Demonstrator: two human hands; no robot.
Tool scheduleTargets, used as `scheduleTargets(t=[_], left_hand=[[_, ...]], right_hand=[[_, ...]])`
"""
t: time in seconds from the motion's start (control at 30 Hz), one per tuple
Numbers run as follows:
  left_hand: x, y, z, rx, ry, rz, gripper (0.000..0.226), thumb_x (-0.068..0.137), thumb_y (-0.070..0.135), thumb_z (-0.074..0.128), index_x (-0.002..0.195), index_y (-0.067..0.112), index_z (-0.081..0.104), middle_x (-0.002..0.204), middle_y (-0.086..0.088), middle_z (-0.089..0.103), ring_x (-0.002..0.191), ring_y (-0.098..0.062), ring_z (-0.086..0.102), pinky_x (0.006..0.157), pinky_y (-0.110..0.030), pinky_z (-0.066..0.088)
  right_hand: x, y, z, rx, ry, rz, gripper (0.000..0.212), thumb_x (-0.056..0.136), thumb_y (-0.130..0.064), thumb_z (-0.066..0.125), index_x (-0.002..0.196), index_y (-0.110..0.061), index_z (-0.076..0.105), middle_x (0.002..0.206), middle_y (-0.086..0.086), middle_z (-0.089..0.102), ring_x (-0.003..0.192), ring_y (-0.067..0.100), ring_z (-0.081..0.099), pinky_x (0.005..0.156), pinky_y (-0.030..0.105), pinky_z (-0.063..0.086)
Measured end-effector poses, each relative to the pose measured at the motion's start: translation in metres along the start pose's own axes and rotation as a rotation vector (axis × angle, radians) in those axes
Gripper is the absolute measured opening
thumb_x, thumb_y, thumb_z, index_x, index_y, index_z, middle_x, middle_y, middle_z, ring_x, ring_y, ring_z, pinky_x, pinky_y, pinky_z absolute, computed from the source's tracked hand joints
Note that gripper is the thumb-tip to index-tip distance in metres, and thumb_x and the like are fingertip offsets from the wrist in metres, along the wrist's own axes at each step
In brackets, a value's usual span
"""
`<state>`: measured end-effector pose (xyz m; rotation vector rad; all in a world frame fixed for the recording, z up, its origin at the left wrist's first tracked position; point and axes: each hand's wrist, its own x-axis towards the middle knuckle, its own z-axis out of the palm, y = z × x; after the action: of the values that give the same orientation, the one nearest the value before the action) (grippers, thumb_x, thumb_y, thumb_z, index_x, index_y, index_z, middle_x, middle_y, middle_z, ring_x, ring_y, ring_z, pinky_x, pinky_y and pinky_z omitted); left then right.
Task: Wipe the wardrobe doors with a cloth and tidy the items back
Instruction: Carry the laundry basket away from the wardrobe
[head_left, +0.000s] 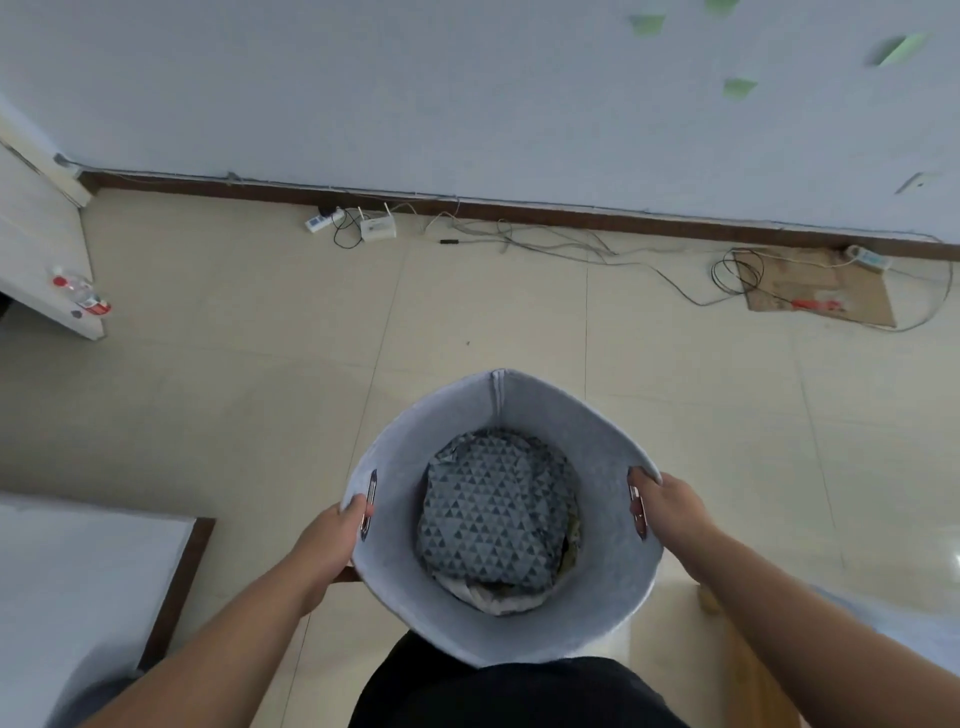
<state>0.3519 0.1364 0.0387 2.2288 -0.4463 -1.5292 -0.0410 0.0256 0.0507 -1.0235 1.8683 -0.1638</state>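
Item 1: grey felt basket (498, 405), round and open-topped, with a seam at the far side. It is held off the tiled floor (260, 364), close against the person's black clothing (493, 691).
Contents: a folded fabric with a grey triangle print (493, 514) on top. Paler cloth shows under its near edge (too little of it shows to identify).

Item 2: left hand (332, 540). It grips the basket's left side, with the fingertips curled through the metal-rimmed handle slot.

Item 3: right hand (670, 509). It grips the right side at the matching slot, with the fingers hooked over the rim.

Surroundings:
- A white-topped surface with a dark brown edge (78, 571) lies just beside the left forearm.
- A white cabinet (41, 249) stands at far left. A clear plastic bottle (83, 296) with a red cap and red label is at its foot (label text too small to read).
- A dark skirting board (519, 208) runs under a pale wall.
- A white power strip (322, 221) and a white router (377, 227) with two aerials sit on the floor by the skirting.
- Loose cables (545, 241) trail rightward along the floor.
- A flat piece of cardboard (821, 291) carries red print (illegible). A second power strip (870, 258) sits at its far corner.
- Green paper shapes (740, 88) are on the wall at upper right.

The floor between the basket and the skirting shows only tile joints and one small dark speck.
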Motion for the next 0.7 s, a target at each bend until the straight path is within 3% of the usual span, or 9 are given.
scheduleTargets(t=[0.2,0.7], left_hand=[[0.076,0.094,-0.042,0.057,-0.084,0.033,0.039,0.109,0.043,0.04,0.119,0.02,0.071,0.112,-0.008,0.078,0.098,-0.028,0.077,0.075,-0.04,0.065],[0.214,0.314,-0.064,0.073,-0.028,0.003,0.034,0.108,0.039,0.044,0.115,0.019,0.07,0.108,-0.012,0.077,0.095,-0.032,0.076,0.07,-0.039,0.064]], right_hand=[[0.053,-0.087,0.007,-0.048,0.069,0.013,0.05,0.097,-0.044,0.04,0.082,-0.004,0.068,0.069,0.013,0.072,0.063,0.025,0.06,0.061,0.034,0.045],[0.229,-0.273,-0.005,-0.039,0.016,-0.023,0.05,0.102,-0.042,0.034,0.082,-0.008,0.065,0.071,0.006,0.067,0.064,0.022,0.059,0.057,0.031,0.043]])
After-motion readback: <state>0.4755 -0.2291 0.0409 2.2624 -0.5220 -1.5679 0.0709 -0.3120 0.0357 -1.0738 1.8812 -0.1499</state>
